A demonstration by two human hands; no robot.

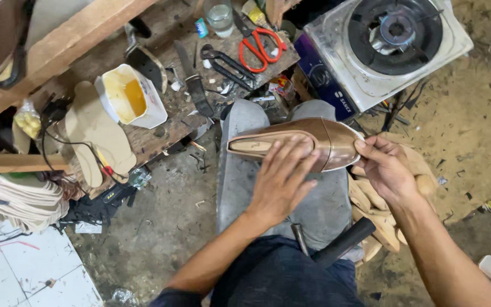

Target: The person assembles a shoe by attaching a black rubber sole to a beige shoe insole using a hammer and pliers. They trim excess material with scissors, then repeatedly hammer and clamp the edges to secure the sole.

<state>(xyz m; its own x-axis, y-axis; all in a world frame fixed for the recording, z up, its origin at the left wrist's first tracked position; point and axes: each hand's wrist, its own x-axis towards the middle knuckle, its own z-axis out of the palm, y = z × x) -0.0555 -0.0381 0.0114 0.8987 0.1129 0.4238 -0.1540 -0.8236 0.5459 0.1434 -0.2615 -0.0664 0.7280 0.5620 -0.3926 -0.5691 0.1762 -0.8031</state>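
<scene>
A shiny brown shoe upper on a last (pixel 313 139) lies sole-up across my grey-trousered knee (pixel 240 182). My left hand (pixel 282 179) lies flat on its pale insole side, fingers spread along the edge. My right hand (pixel 385 167) grips the rounded end of the shoe, thumb on the brown leather. A hammer with a black handle (pixel 342 241) rests on my lap near my body.
A low wooden bench (pixel 160 122) on the left carries a white tub of yellow glue (pixel 129 96), red-handled scissors (pixel 259 45), black pliers (pixel 225 59), a knife and pale insoles (pixel 95 133). A gas stove (pixel 385 45) stands ahead. Wooden lasts (pixel 376 219) lie by my right leg.
</scene>
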